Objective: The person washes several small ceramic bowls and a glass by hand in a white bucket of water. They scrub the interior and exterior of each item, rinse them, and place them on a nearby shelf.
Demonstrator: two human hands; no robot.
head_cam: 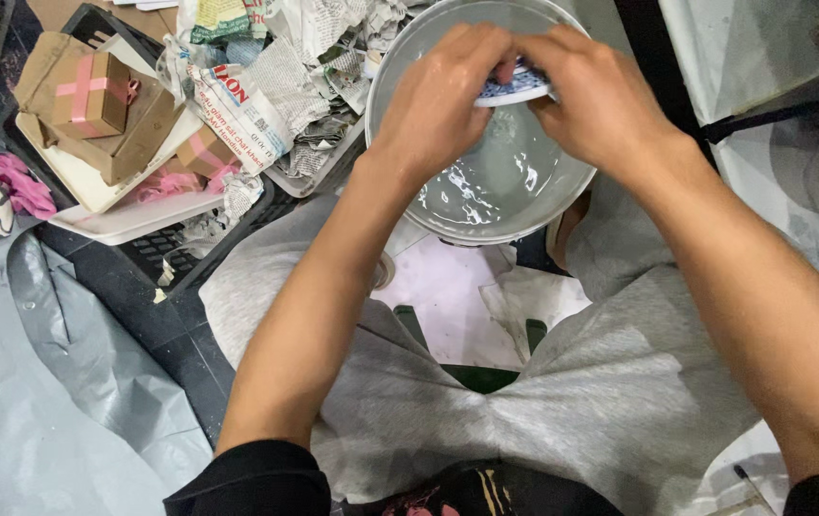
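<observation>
My left hand [438, 96] and right hand [591, 96] both grip a blue-and-white dish [515, 91] over the water basin [486, 191] | brown boxes with pink ribbon [89, 96] at 10 o'clock, beside crumpled newspaper [257, 96]

Dish [515, 91] mostly hidden under fingers [486, 48]

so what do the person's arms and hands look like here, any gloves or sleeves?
No gloves: left hand and right hand are bare and look wet. Forearms are bare too. Black sleeves are pushed up near the elbows. No watch, rings or markings visible.
</observation>
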